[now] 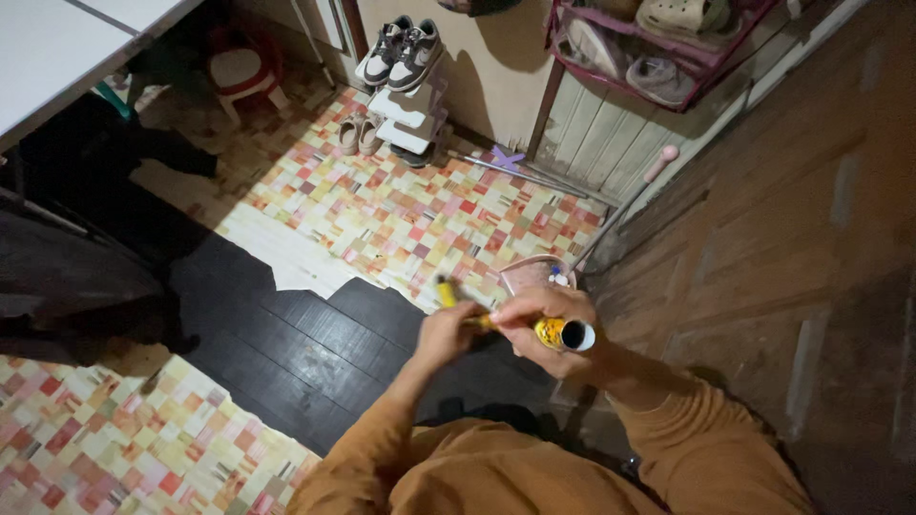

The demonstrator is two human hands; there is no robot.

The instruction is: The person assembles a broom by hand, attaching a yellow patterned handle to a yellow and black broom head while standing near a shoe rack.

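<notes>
— What is that yellow thing?
— A yellow can [561,333], round, lying sideways with its dark open end facing right. The right hand [542,319] is closed around it.
— And the other hand?
— The left hand [448,334] pinches a thin yellow stick [447,291] just beside the can, above the checkered floor mat [401,210].

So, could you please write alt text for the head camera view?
Seen from above, the left hand and the right hand hold a yellow tube over a dark wooden floor. Beyond lie a checkered mat and a shoe rack.
</notes>
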